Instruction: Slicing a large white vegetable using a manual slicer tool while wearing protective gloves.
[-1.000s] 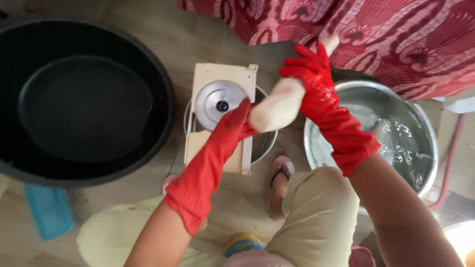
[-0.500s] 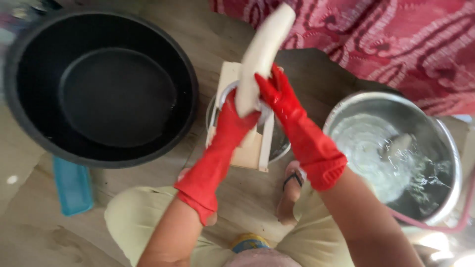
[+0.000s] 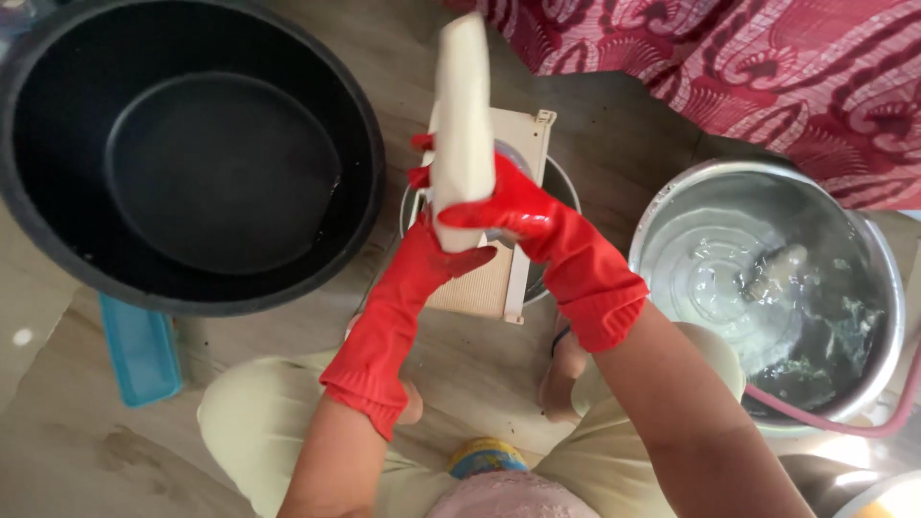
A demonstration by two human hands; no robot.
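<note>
Head view: both my gloved hands closed on the white root (image 3: pixel 461 105) — right hand (image 3: pixel 499 201) wraps it, left hand (image 3: pixel 432 225) grips its lower end, above the slicer (image 3: pixel 499 278).

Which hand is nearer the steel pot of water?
Right. The right hand grips the pale peeled root over the slicer board, on the side toward the steel pot. The left hand holds the root's lower end, farther away.
</note>
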